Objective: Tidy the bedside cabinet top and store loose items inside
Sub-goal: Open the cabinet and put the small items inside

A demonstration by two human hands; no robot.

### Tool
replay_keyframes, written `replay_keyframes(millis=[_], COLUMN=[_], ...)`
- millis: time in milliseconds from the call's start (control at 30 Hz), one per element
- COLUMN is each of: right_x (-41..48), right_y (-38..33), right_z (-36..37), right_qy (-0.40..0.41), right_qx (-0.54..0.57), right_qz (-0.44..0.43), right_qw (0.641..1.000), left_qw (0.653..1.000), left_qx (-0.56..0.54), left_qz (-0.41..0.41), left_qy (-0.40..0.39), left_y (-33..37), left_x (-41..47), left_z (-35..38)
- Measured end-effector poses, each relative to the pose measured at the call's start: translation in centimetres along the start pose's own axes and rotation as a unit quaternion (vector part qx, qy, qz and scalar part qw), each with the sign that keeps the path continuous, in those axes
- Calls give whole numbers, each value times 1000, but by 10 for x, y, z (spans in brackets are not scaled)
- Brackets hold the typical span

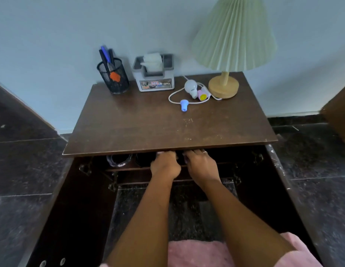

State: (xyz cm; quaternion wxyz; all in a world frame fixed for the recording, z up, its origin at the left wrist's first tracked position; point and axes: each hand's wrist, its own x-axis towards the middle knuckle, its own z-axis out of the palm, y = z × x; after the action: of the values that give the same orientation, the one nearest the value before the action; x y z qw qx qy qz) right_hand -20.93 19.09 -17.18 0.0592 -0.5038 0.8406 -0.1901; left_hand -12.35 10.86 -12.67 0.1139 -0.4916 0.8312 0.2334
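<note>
Presently: both your hands are inside the open bedside cabinet [206, 132], with the loose items far and right of them on its top.
Your left hand [165, 164] and right hand [201, 164] sit side by side on the upper shelf [129, 168], their fingertips tucked under the top's near edge, so you cannot tell whether either holds anything. A pale patch shows at the left fingertips, unidentified. The small things left to store, a blue plug-like piece [184, 105], a white bulb [191, 87] and a pink piece [203, 95], lie in the loop of the lamp cord [172, 94], just beside the lamp base [223, 88]. All are far and right of your hands, so your right hand is likely the nearer. The blue piece's long axis runs roughly near to far.
</note>
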Motion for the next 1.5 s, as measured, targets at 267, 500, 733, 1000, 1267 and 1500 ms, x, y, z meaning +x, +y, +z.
replay_keyframes(millis=[267,500,733,1000,1267,1500], right_x=[-8,51,121,140,112,75], right_y=[-16,-8,19,26,20,-14], right_z=[-46,-67,-59,-61,-67,-53], right_qy=[41,132,75,142,227,120], right_qx=[23,98,25,51,215,354], right_qz=[-65,-1,97,66,87,-29], right_qw=[997,986,992,986,946,927], left_qw=[963,903,870,852,831,767], left_qx=[-248,-388,-461,-503,-545,-634], left_qz=[33,69,55,43,42,13], left_qy=[102,171,167,138,107,97], left_y=[8,21,27,28,37,38], left_x=[-32,-9,22,28,11,13], left_z=[-50,-63,-63,-53,-54,-52])
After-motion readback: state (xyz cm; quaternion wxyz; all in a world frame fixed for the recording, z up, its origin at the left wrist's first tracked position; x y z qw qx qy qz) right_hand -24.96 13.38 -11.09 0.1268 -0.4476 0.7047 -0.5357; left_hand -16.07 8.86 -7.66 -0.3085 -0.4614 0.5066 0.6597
